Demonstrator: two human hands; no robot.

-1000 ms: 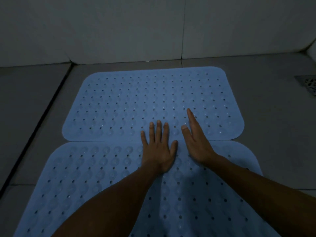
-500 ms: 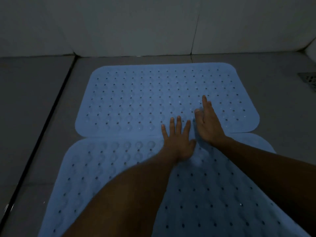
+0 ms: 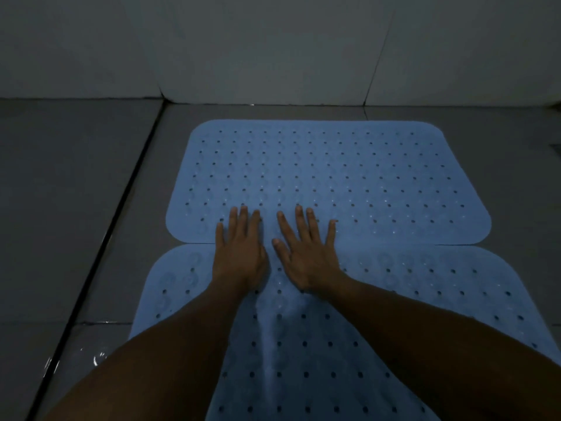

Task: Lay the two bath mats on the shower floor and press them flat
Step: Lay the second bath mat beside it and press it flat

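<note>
bath mats (image 3: 328,177) flat, long axes left-right, edges touching

left hand (image 3: 239,253) flat, right hand (image 3: 306,256) flat | both span seam: far mat (image 3: 364,177) / near mat (image 3: 425,299)

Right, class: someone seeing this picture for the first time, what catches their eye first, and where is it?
Two pale blue bath mats stand out against the dim grey shower floor: the far mat near the wall and the near mat toward the camera, edges meeting. Across that seam, the left hand and right hand press flat side by side, fingers spread. A raised ridge runs down the near mat between the forearms.
</note>
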